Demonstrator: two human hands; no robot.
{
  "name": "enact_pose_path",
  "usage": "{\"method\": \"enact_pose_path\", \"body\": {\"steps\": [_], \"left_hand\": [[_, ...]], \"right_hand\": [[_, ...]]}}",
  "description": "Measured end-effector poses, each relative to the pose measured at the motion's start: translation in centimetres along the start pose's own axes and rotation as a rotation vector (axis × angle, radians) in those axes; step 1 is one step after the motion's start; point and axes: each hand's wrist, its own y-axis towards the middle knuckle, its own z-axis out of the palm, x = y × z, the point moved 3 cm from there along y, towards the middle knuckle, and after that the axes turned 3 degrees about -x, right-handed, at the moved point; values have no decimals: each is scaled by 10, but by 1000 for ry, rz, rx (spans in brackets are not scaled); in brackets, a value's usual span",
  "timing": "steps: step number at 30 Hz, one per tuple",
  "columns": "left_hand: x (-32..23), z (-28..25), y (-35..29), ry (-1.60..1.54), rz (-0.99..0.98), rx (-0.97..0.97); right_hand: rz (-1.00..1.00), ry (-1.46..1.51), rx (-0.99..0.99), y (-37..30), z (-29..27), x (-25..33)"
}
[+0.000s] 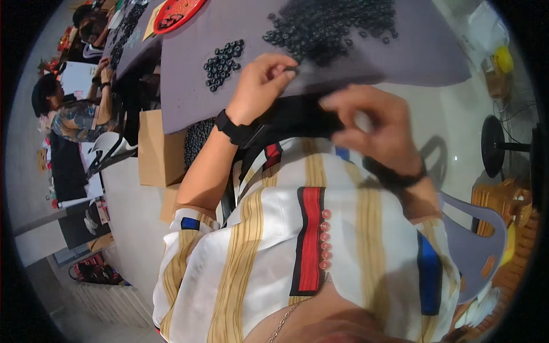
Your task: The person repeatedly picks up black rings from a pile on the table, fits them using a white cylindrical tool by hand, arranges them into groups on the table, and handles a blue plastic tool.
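Note:
Above the near edge of the grey-covered table (189, 43), my left hand (257, 86) is closed in a pinch. A small dark piece shows at its fingertips; it looks like one of the black ring-shaped parts around it. My right hand (374, 123) hangs to the right over my lap, its fingers bent and smeared by motion, so what it holds cannot be made out. Just beyond my left hand lies a small group of black ring-shaped parts (223, 64). A much larger heap of the same parts (331, 28) spreads over the table's far middle.
A red tray (180, 12) sits at the table's far left. Below the left edge stands an open cardboard box (154, 151), beside a mass of small black parts (197, 140). Another person (74, 111) works at the left. A grey plastic chair (474, 246) is at my right.

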Motion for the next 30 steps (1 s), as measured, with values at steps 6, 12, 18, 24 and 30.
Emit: {"method": "enact_pose_path", "body": {"steps": [6, 12, 18, 24, 30], "left_hand": [[11, -16, -29, 39, -47, -16], [18, 10, -22, -129, -96, 57], [35, -13, -47, -36, -111, -44], [-23, -22, -68, -104, -60, -101], [-182, -19, -87, -325, 705, 63]], "right_hand": [[-417, 717, 182, -2, -15, 46], [-320, 802, 774, -45, -79, 85], [-339, 669, 686, -24, -42, 111], [-439, 951, 521, -45, -28, 97], [-439, 921, 395, -54, -44, 94]]}}
